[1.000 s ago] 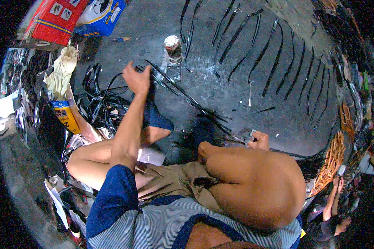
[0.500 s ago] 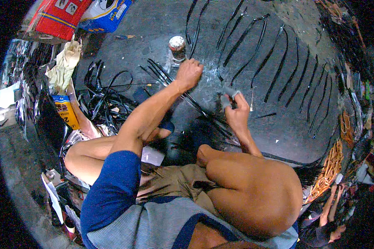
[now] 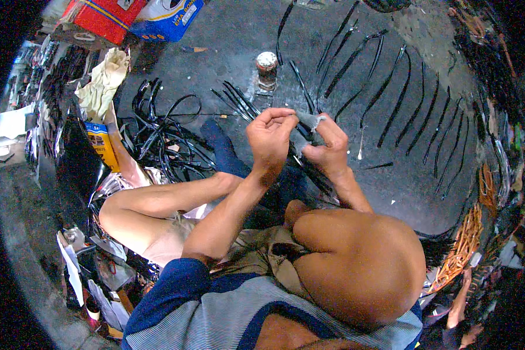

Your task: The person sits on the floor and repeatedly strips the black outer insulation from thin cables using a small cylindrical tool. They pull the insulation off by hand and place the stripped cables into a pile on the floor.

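Note:
My two hands meet over the dark work surface. A thin glossy black strip runs from beyond them down to the fingers of my right hand, which wears grey covers on its fingers. My left hand is pinched closed against those covered fingertips, with a dark piece of the strip between the hands; its exact hold is partly hidden. Under both hands passes a bundle of straight black strips. Just beyond stands a small jar with a whitish lid.
Several black strips lie spaced in a row at the right. A tangled heap of black strips is at left, near a crumpled cream cloth. Red and blue packages stand far left. Orange strands lie at right.
My left hand has come back from beside the jar to meet my right hand. A black strip now reaches the hands. My right hand has closed and turned inward; the view has shifted slightly.

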`<state>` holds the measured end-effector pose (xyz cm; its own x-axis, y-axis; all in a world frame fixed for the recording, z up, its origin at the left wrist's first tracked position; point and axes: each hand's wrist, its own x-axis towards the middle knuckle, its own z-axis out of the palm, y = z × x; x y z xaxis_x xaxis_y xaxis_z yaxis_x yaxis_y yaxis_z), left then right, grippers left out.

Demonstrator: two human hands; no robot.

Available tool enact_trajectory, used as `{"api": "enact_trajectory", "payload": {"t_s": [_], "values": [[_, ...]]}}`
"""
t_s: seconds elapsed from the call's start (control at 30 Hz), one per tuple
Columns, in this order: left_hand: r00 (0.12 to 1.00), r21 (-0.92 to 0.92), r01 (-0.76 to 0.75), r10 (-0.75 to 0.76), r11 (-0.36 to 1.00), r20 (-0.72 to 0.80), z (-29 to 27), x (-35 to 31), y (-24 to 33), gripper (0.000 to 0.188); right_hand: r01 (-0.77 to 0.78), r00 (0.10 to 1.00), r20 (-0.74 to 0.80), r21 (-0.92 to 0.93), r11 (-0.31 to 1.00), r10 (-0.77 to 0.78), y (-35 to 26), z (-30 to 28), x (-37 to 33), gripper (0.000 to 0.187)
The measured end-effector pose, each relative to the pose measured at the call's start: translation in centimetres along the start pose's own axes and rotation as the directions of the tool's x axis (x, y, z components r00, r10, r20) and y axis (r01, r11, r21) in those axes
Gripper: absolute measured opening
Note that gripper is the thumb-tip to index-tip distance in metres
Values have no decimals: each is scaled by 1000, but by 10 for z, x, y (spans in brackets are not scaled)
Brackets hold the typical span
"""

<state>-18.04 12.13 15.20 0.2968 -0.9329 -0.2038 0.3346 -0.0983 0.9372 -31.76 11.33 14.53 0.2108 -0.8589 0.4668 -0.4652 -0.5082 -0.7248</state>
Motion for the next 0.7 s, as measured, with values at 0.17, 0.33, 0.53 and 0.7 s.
{"api": "enact_trajectory", "payload": {"t_s": [0.17,0.33,0.53,0.7], "values": [[995,47,-86,88,995,-49,-4,-7,29,11,31,997,-73,71,997,-26,-17,7,11,32],[996,-25,-90,90,996,-14,-12,-8,41,12,-29,996,-78,139,990,40,-35,7,21,25],[974,-341,226,-215,913,68,-11,-14,47,17,-57,993,-97,115,992,69,-48,-3,30,20],[985,-277,153,-124,949,118,-18,1,39,14,39,998,-45,4,999,-38,-47,-12,29,17]]}}
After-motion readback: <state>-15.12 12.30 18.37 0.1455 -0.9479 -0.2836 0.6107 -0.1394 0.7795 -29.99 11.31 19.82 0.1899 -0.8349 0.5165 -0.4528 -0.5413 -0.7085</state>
